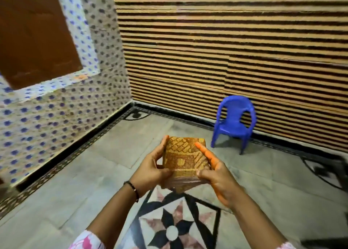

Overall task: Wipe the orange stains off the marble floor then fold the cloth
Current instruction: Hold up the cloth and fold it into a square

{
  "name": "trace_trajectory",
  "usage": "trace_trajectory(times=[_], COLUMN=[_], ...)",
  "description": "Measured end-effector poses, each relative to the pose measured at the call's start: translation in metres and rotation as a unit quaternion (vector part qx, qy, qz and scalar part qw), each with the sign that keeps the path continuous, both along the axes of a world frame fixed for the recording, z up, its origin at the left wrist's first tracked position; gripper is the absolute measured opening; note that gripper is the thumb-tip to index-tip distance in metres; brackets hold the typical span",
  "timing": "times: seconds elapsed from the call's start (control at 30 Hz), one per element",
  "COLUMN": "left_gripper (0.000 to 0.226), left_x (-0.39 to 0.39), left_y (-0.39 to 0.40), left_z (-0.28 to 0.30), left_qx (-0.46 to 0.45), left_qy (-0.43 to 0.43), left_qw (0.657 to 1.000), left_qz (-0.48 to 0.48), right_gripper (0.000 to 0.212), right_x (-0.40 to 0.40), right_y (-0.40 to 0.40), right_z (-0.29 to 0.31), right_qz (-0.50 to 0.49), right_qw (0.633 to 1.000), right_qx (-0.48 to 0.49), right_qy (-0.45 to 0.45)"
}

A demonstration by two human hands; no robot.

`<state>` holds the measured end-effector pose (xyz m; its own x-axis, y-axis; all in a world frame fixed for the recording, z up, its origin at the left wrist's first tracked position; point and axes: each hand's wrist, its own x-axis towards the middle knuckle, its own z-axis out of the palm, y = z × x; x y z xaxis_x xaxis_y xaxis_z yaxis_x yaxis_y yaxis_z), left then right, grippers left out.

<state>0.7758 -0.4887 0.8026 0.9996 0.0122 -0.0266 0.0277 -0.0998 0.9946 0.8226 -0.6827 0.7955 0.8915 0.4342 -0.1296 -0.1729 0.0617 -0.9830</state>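
Head view. The cloth (185, 159), an orange-and-gold woven piece with a lattice pattern, is already folded into a thick, compact block and is held in the air between both hands, above the marble floor (90, 182) and just beyond the near star inlay (173, 230).

The left hand (150, 166) cups the block's left edge, fingers curved up along the side and thumb toward the near face. The right hand (216, 171) clasps the right edge: its fingers lie nearly straight along the top right surface while the thumb presses the near edge. The two hands squeeze from opposite sides, probably to keep the stacked layers from springing open and to square the edges.

The fingers (204, 150) of the right hand and the outer edge of its palm carry an orange tint, which suggests that this hand did the wiping.

No distinct orange stain shows on the visible grey floor slabs, though blur limits certainty. By this evidence the wiping seems complete and the folding is at or near its end; what remains, at most, is a final press or setting the block down.

A blue plastic chair (234, 121) stands far right against the striped wall (226, 41).
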Motion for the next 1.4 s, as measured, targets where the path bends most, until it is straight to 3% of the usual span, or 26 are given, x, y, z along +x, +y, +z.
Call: trace_trajectory(times=[0.3, 0.6, 0.97, 1.27, 1.4], left_gripper=[0.088, 0.090, 0.086, 0.086, 0.087], left_x=[0.155, 0.331, 0.553, 0.715, 0.788], left_y=[-0.110, -0.156, -0.196, -0.241, -0.267], left_z=[-0.012, -0.032, -0.048, -0.104, -0.128], left_qx=[0.001, -0.026, 0.000, -0.009, -0.004], left_qy=[0.013, -0.005, 0.006, 0.079, 0.125], left_qw=[0.992, 0.989, 0.978, 0.981, 0.982], left_qz=[-0.124, -0.147, -0.209, -0.178, -0.140], right_gripper=[0.080, 0.065, 0.064, 0.066, 0.052], right_x=[0.106, 0.267, 0.471, 0.639, 0.720], right_y=[-0.116, -0.155, -0.196, -0.244, -0.269], right_z=[-0.011, -0.025, -0.042, -0.094, -0.117], right_qz=[-0.129, -0.200, -0.233, -0.232, -0.219], right_qw=[0.991, 0.979, 0.969, 0.971, 0.968], right_qx=[-0.012, -0.004, 0.008, -0.037, -0.075], right_qy=[0.040, 0.051, 0.076, 0.052, 0.099])
